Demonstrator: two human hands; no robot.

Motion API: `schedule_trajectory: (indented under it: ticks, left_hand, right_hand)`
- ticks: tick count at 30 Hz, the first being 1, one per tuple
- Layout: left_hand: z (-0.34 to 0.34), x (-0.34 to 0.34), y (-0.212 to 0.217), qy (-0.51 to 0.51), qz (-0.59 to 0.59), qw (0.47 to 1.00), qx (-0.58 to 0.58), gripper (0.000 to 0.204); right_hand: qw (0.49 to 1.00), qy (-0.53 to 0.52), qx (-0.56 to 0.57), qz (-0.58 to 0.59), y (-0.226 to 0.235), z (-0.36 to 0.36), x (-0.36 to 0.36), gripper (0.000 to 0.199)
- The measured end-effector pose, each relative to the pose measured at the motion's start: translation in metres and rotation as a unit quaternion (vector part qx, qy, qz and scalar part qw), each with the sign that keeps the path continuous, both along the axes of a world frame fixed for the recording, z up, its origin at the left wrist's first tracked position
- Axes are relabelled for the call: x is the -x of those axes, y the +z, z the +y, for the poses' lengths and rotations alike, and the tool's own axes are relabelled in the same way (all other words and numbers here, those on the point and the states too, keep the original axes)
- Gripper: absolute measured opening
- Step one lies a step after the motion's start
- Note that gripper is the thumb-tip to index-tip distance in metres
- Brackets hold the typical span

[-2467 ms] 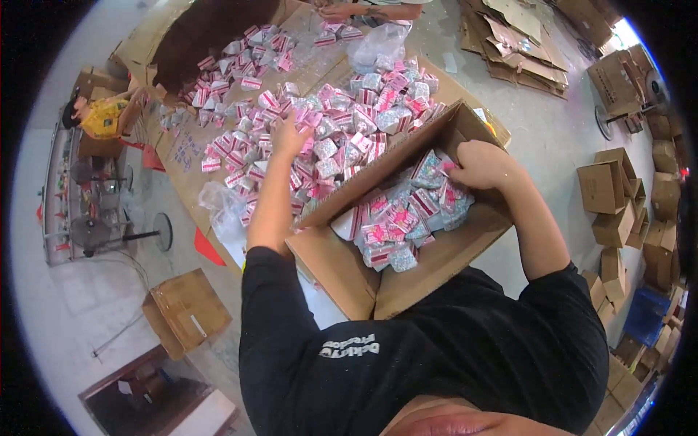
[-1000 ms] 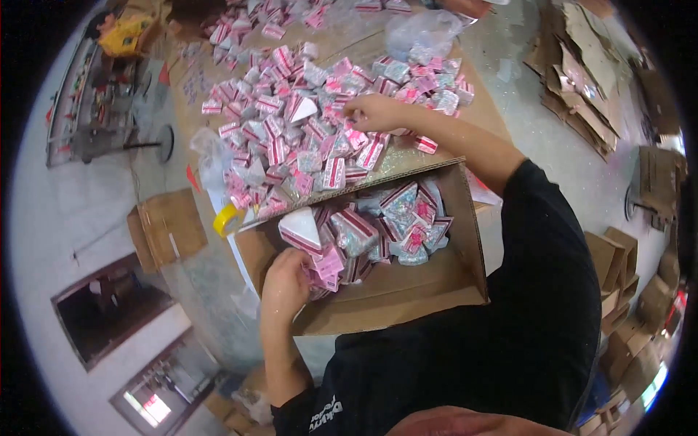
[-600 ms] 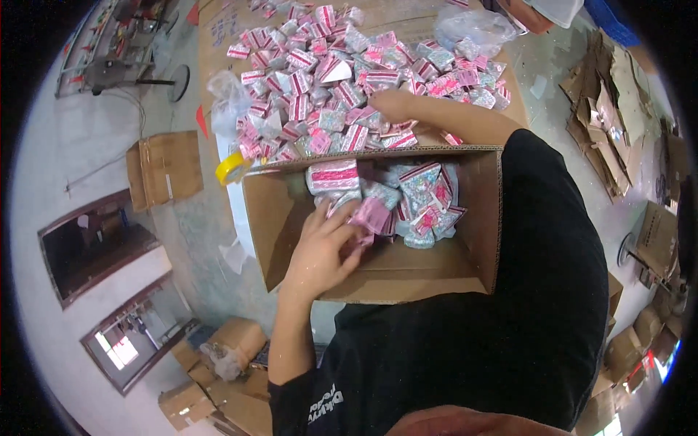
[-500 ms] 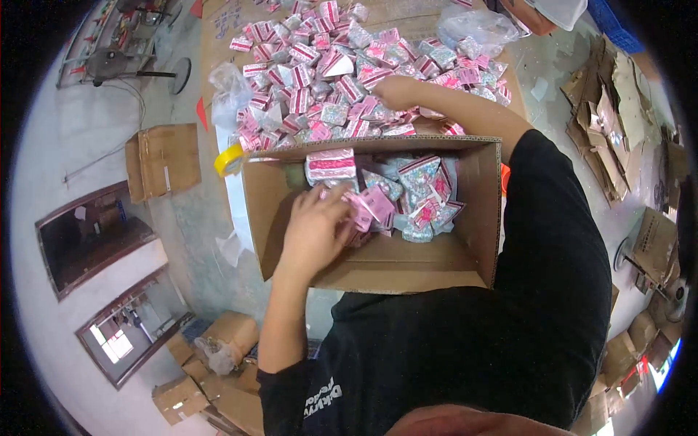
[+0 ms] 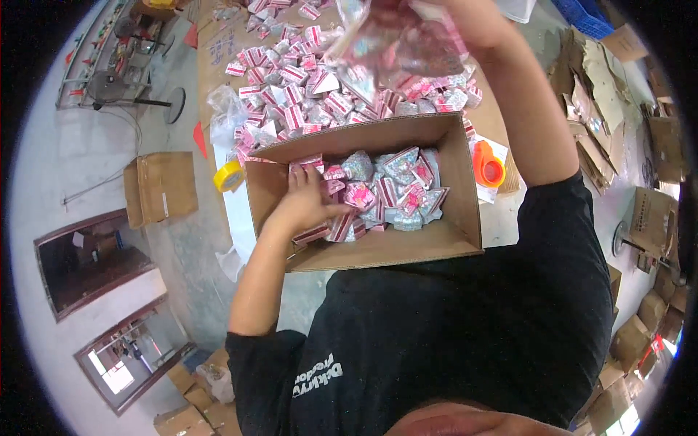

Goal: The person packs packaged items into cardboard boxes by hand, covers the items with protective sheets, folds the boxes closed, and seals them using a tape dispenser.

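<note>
At the far left, a closed cardboard carton (image 5: 161, 187) lies on the floor. A yellow tape roll (image 5: 228, 175) sits at the left edge of the table (image 5: 218, 54), touching the left wall of the open cardboard box (image 5: 378, 251). This box stands at the near edge of the table, flaps open, and holds a heap of pink-and-silver packets (image 5: 392, 192) concentrated in its far half.

The left hand (image 5: 305, 203) is inside the box at its left end, palm down, fingers spread and resting on the packets; whether it grips any of them cannot be told. Beyond the far wall of the box, loose packets of the same kind (image 5: 291, 94) cover the table surface, with crumpled clear film (image 5: 227, 109) at their left margin.

The right hand (image 5: 465, 18) is raised above the far side of the box, closed on a clear plastic bag (image 5: 396, 43) containing pink packets; the bag appears blurred. An orange tape dispenser (image 5: 488, 164) lies on the table just beside the right wall of the box. Flattened cardboard sheets (image 5: 596, 116) are stacked on the floor at the right.
</note>
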State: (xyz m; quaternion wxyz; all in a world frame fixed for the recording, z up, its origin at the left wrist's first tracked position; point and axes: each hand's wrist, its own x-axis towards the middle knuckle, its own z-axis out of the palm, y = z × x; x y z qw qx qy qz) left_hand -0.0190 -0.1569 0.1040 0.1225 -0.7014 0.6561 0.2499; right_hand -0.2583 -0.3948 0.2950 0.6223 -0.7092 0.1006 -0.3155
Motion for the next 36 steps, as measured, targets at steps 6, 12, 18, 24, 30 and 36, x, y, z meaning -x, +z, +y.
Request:
schedule_trajectory:
  ticks: [6, 12, 18, 24, 30, 36]
  left_hand:
    - [0.02, 0.026, -0.032, 0.004, -0.046, 0.998, 0.04, 0.119]
    - [0.007, 0.027, -0.015, 0.126, 0.045, 0.989, 0.061, 0.094]
    - [0.022, 0.003, 0.079, 0.036, 0.103, 0.967, 0.229, 0.051]
    - [0.029, 0.0, 0.088, -0.001, 0.028, 0.99, 0.137, 0.034]
    - [0.058, 0.008, 0.01, 0.015, 0.009, 0.997, -0.069, 0.066]
    - [0.043, -0.007, 0.045, -0.027, 0.056, 0.993, -0.096, 0.056]
  right_hand:
    - [0.995, -0.003, -0.053, -0.08, 0.062, 0.069, 0.054, 0.021]
    - [0.975, -0.084, -0.2, -0.046, -0.005, 0.125, 0.055, 0.021]
    - [0.895, -0.083, 0.16, 0.408, -0.129, 0.15, 0.062, 0.024]
    - [0.832, -0.119, 0.204, 0.501, -0.133, 0.168, 0.042, 0.039]
    - [0.778, -0.069, 0.378, 0.497, -0.172, 0.185, 0.029, 0.066]
    - [0.845, -0.029, 0.202, 0.494, -0.154, 0.162, 0.018, 0.036]
